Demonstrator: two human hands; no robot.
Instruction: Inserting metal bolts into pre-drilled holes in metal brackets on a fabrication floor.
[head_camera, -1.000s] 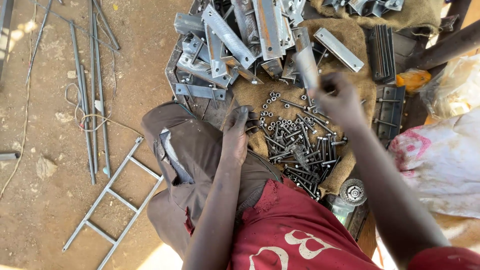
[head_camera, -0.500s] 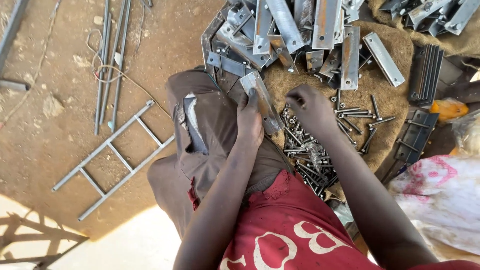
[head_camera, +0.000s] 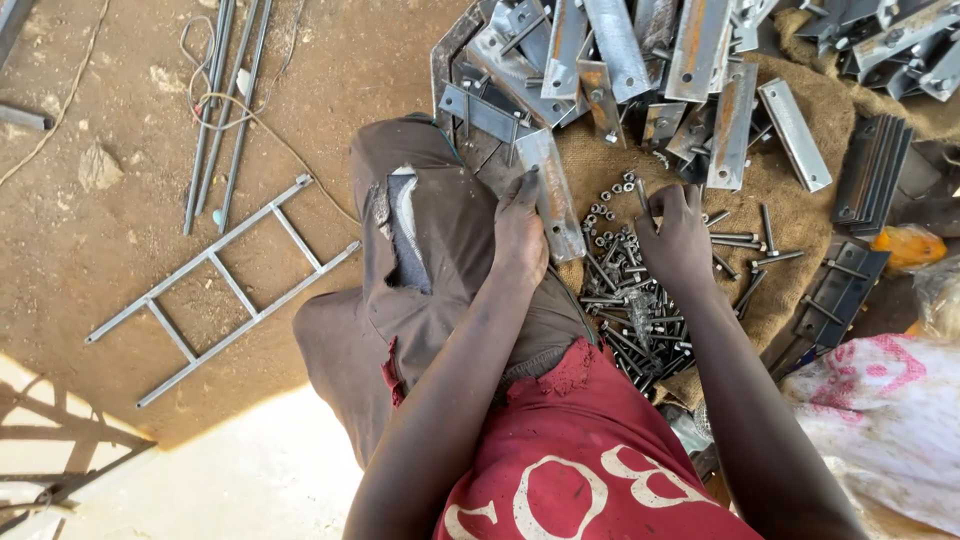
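My left hand (head_camera: 520, 232) rests on my knee and grips a flat grey metal plate (head_camera: 556, 205) that lies along my brown trouser leg (head_camera: 440, 270). To its right, my right hand (head_camera: 680, 240) lies palm down with fingers spread on a heap of loose bolts and nuts (head_camera: 622, 295). I see nothing gripped in it. The bolts lie on a piece of brown sacking (head_camera: 790, 215).
A pile of drilled metal plates and angle pieces (head_camera: 640, 50) lies beyond my hands. Black stacked parts (head_camera: 872, 170) and a pink and white bag (head_camera: 880, 420) are at the right. A small ladder-like frame (head_camera: 220, 285) and thin rods (head_camera: 225, 100) lie on the dirt at the left.
My right hand carried the metal plate down from the pile and passed it to my left hand at the knee, then moved onto the bolts. The view shifted left.
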